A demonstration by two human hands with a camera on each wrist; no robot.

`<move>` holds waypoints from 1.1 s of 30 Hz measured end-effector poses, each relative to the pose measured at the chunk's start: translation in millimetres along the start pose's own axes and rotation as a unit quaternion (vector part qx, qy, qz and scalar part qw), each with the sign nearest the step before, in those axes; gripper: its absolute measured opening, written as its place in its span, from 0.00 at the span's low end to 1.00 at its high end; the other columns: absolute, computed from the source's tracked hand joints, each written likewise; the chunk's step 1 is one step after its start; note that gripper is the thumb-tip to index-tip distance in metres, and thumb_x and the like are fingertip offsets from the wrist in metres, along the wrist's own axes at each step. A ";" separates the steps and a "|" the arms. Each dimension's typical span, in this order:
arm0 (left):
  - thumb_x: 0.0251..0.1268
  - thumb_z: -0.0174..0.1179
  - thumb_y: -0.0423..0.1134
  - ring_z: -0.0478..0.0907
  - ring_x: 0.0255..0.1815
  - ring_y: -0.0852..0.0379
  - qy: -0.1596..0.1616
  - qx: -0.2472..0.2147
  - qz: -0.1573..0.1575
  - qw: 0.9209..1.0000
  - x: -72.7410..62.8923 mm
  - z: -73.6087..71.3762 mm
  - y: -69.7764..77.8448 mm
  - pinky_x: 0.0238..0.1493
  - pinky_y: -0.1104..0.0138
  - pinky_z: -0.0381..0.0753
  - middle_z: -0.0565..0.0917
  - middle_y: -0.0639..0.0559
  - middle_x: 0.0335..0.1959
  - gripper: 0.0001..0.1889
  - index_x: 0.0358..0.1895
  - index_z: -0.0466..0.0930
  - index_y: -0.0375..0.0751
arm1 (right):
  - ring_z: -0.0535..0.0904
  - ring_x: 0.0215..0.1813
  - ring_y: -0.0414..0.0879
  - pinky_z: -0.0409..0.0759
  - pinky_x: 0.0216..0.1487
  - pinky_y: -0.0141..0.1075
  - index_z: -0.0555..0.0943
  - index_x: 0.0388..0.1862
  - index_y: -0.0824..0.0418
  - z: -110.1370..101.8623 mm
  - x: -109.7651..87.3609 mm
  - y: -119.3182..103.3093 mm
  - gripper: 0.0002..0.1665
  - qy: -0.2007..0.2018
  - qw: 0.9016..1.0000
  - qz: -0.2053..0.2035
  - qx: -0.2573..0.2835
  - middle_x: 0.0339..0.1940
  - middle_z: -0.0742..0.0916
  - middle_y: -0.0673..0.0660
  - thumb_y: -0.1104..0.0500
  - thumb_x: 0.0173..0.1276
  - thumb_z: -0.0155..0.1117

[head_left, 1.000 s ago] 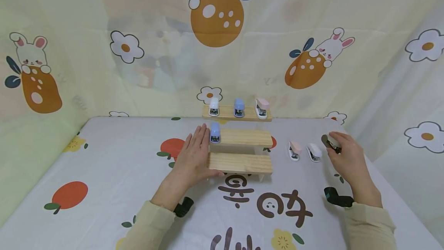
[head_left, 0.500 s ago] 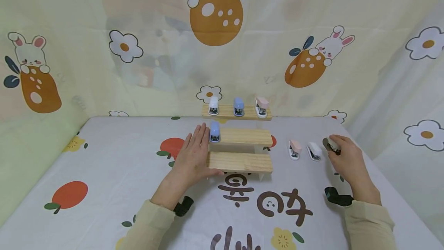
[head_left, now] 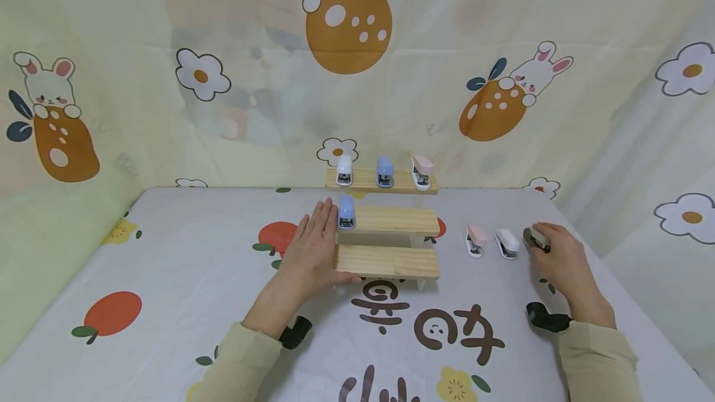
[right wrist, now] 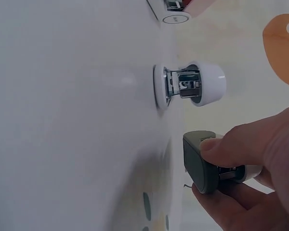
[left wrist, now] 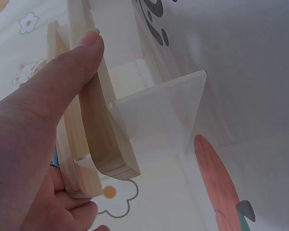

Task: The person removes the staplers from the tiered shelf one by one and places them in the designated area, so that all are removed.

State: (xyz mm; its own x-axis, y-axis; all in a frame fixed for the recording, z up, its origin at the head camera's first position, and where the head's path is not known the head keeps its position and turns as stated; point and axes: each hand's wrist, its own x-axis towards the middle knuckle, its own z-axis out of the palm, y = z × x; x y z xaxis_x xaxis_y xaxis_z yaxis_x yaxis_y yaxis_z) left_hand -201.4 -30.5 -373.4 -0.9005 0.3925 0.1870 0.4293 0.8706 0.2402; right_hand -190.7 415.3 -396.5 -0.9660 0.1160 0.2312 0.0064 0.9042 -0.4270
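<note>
My right hand (head_left: 565,265) grips a small grey-green stapler (head_left: 536,239) at the table's right side; in the right wrist view its dark green base (right wrist: 196,166) faces left, between thumb and fingers. Just left of it stand a white stapler (head_left: 507,244) and a pink-topped stapler (head_left: 475,241). My left hand (head_left: 309,256) rests along the left side of a three-step wooden rack (head_left: 385,262), fingers straight. Its thumb (left wrist: 74,65) lies against the lowest board's front edge. A blue stapler (head_left: 346,212) sits at the left end of the middle step.
On the top step stand a white stapler (head_left: 344,171), a blue stapler (head_left: 385,172) and a pink-topped stapler (head_left: 422,173). Clear supports (left wrist: 159,106) hold the boards. A printed white cloth (head_left: 184,303) covers the table; a patterned curtain (head_left: 251,110) hangs behind.
My right hand has shifted slightly right and toward me with the grey-green stapler, which has turned a little in the grip. The left hand and the rack stay put.
</note>
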 end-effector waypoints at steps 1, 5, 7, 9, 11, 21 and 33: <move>0.36 0.77 0.67 0.42 0.83 0.46 0.001 0.001 0.001 1.000 -0.3 0.0 0.0 0.82 0.53 0.46 0.46 0.41 0.82 0.72 0.79 0.43 0.33 | 0.65 0.64 0.79 0.67 0.59 0.71 0.67 0.66 0.80 0.4 0.1 1.2 0.31 -0.003 1.000 0.000 -0.001 0.65 0.69 0.82 0.73 0.62 0.57; 0.36 0.77 0.67 0.42 0.83 0.45 0.002 -0.002 0.003 1.000 -1.2 0.1 -0.1 0.82 0.52 0.46 0.46 0.41 0.82 0.72 0.79 0.43 0.33 | 0.65 0.63 0.80 0.68 0.58 0.71 0.67 0.65 0.81 0.8 -0.1 5.8 0.31 -0.017 1.000 -0.002 -0.006 0.65 0.69 0.82 0.74 0.62 0.57; 0.36 0.77 0.67 0.42 0.83 0.45 0.003 -0.003 0.004 1.000 -1.5 0.3 -0.2 0.82 0.52 0.46 0.46 0.41 0.82 0.72 0.79 0.43 0.33 | 0.65 0.63 0.80 0.68 0.57 0.71 0.67 0.65 0.81 1.2 0.0 7.9 0.31 -0.021 1.000 -0.003 -0.010 0.65 0.69 0.83 0.74 0.62 0.57; 0.37 0.76 0.67 0.42 0.83 0.45 0.003 -0.003 0.003 1.000 -1.6 0.5 -0.3 0.82 0.53 0.46 0.46 0.41 0.82 0.72 0.79 0.43 0.33 | 0.65 0.63 0.80 0.68 0.57 0.71 0.67 0.65 0.81 1.6 0.3 9.6 0.31 -0.024 1.000 -0.002 -0.012 0.65 0.68 0.83 0.74 0.62 0.56; 0.37 0.76 0.67 0.42 0.83 0.45 0.003 -0.002 0.003 1.000 -1.6 0.8 -0.4 0.82 0.53 0.47 0.46 0.41 0.82 0.72 0.79 0.43 0.33 | 0.64 0.63 0.80 0.67 0.58 0.71 0.67 0.65 0.81 2.1 0.7 10.9 0.31 -0.025 1.000 0.000 -0.011 0.65 0.68 0.82 0.73 0.62 0.56; 0.37 0.76 0.68 0.41 0.83 0.45 -0.001 0.001 0.000 1.000 0.3 0.0 -0.2 0.82 0.52 0.46 0.45 0.41 0.82 0.72 0.79 0.42 0.34 | 0.65 0.63 0.78 0.68 0.58 0.71 0.63 0.70 0.77 -0.6 0.5 12.6 0.35 -0.050 0.999 0.018 -0.004 0.68 0.66 0.82 0.73 0.63 0.55; 0.37 0.76 0.68 0.40 0.84 0.46 -0.008 0.001 -0.001 1.000 0.6 -0.3 -0.6 0.82 0.53 0.45 0.45 0.42 0.82 0.72 0.79 0.42 0.34 | 0.71 0.54 0.72 0.74 0.50 0.66 0.67 0.67 0.76 6.4 -0.3 15.2 0.34 -0.029 1.000 0.005 0.011 0.66 0.69 0.81 0.76 0.59 0.58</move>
State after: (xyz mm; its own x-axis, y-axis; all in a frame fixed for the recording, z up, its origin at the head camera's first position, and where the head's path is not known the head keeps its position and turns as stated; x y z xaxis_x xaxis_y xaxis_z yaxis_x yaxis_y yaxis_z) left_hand -202.2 -30.9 -373.1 -0.9020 0.3961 0.1718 0.4282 0.8716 0.2388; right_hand -192.0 426.4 -408.6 -0.9792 0.1007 0.1759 0.0115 0.8941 -0.4477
